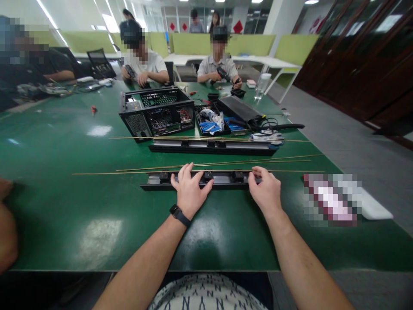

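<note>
A long black channel rail (pixel 222 185) with a grey inner face lies crosswise in front of me. Small black blocks sit along it: one near the left end (pixel 164 177), one in the middle (pixel 208 175) and one further right (pixel 238 176). Over the left-centre part, my left hand (pixel 190 187) rests with fingers spread, its thumb by the middle block. My right hand (pixel 265 186) is at the rail's right end, thumb and fingers curled together; whatever they pinch is hidden. Thin brass-coloured rods (pixel 97 174) run along the rail's far edge.
Behind lies a second black rail (pixel 209 149) with more rods. Further back are an open computer case (pixel 158 112), a tray of gloves (pixel 211 121), cables (pixel 274 124) and a clear cup (pixel 262 86). Blurred-out items (pixel 332 198) lie right. Other people sit around the green table (pixel 129 245).
</note>
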`<state>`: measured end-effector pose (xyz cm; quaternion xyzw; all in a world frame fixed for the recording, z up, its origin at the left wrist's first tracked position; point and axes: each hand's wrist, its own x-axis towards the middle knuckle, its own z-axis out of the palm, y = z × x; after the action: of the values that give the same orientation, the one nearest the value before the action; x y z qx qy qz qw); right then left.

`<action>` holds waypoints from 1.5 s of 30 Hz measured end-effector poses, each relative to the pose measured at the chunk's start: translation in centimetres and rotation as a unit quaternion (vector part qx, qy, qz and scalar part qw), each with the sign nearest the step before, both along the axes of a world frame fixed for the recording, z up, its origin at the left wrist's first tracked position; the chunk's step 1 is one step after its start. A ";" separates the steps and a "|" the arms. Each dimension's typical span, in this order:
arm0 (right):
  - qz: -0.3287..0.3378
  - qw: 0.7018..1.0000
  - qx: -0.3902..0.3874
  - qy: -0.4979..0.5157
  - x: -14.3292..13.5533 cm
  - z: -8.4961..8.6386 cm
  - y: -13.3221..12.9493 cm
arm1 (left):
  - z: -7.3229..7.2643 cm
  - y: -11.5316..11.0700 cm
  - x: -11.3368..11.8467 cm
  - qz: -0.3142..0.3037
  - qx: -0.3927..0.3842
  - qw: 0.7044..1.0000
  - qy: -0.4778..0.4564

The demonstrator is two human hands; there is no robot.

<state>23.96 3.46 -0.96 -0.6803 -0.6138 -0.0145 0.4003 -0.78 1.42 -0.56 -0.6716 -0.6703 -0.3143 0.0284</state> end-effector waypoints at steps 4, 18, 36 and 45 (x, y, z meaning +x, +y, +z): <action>-0.001 1.000 0.005 0.001 0.0 -0.1 0.0 | 0.1 -0.1 0.0 0.002 -0.005 1.000 -0.001; 0.001 1.000 0.010 -0.003 0.0 -0.2 0.0 | 0.5 -0.3 -0.4 0.002 0.041 0.998 -0.053; -0.001 1.000 0.006 -0.003 0.0 0.0 -0.1 | 1.5 -0.5 -0.7 0.068 0.054 0.995 -0.048; -0.001 1.000 0.004 0.001 0.0 0.0 -0.1 | 1.4 0.3 -1.8 0.126 0.041 0.990 -0.058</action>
<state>23.95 3.35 -1.01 -0.6791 -0.6128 -0.0164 0.4038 -2.60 1.73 0.82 -0.5612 -0.7363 -0.3738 0.0566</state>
